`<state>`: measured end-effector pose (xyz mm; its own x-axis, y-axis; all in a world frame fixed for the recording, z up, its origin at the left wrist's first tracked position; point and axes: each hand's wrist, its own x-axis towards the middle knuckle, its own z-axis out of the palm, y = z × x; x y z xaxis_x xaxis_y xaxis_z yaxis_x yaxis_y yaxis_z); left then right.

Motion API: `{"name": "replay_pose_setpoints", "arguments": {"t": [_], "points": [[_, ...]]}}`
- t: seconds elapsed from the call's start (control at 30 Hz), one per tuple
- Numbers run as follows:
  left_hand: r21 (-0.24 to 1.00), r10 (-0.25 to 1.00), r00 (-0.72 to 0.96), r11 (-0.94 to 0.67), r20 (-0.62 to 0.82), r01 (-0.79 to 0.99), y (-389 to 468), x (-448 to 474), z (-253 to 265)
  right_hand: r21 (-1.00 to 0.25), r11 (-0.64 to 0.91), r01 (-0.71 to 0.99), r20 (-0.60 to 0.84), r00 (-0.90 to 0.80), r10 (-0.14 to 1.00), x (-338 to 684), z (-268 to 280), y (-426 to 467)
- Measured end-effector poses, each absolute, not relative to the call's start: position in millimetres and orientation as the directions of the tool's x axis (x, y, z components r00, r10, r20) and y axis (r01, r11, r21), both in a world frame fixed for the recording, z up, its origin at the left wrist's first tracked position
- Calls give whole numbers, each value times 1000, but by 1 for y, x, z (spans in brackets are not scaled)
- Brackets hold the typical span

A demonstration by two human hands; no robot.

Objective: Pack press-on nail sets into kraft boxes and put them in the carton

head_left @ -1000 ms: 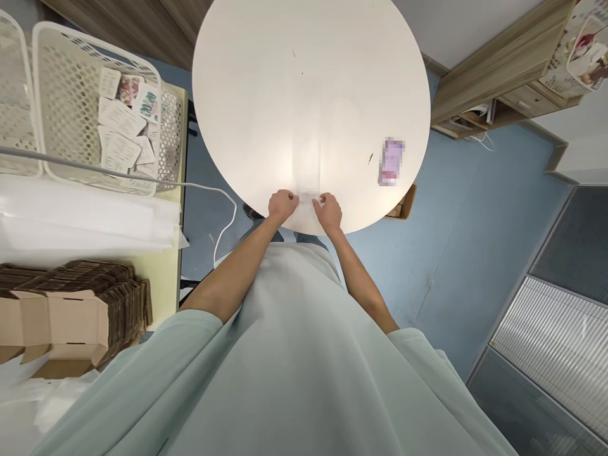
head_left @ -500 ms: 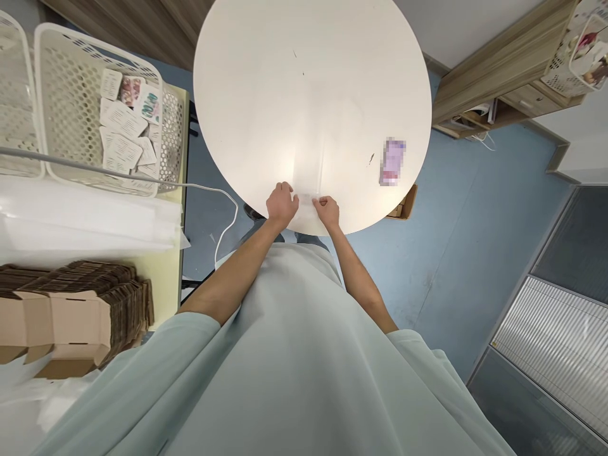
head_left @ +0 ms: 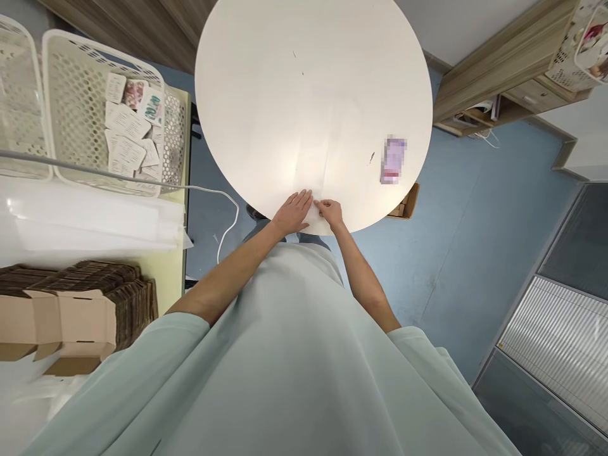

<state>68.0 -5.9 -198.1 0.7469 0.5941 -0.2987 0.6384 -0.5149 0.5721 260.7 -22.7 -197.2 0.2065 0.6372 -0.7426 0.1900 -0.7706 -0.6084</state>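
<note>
A thin, clear plastic sheet or bag (head_left: 313,155) lies flat on the round white table (head_left: 256,95); its outline is faint. My left hand (head_left: 293,213) rests flat over its near end, fingers stretched out and pointing forward right. Just right of those fingertips, my right hand (head_left: 330,210) is closed in a pinch at the plastic's near right edge. What exactly is between the right thumb and finger is too small to make out, but the clear plastic runs up to them.
A purple pixelated rectangular item (head_left: 393,160) lies on the table's right. Leftward, a side table holds a white basket (head_left: 71,114) with printed cards, white plastic sheets (head_left: 95,218) and stacked flat cardboard boxes (head_left: 85,316). A white cable (head_left: 232,218) hangs down. A brown box (head_left: 409,201) stands below the table's right edge.
My left hand has moved right and flattened, from curled fingers to stretched ones, near my right hand. My right hand keeps its pinch and has hardly moved.
</note>
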Motion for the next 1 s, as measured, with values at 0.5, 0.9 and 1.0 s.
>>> {"name": "replay_pose_setpoints", "arguments": {"t": [0.5,0.9,1.0], "points": [[638,606,669,-319,-431,701,4,71,-174,-590,-50,806,-415,-250,875,270,-163,-42],[667,777,315,173,-544,724,14,58,-169,-666,-312,678,-488,-80,869,275,-173,-16],[661,783,208,314,-586,681,20,58,-170,-641,-356,680,-512,-34,858,271,-173,-7]]}}
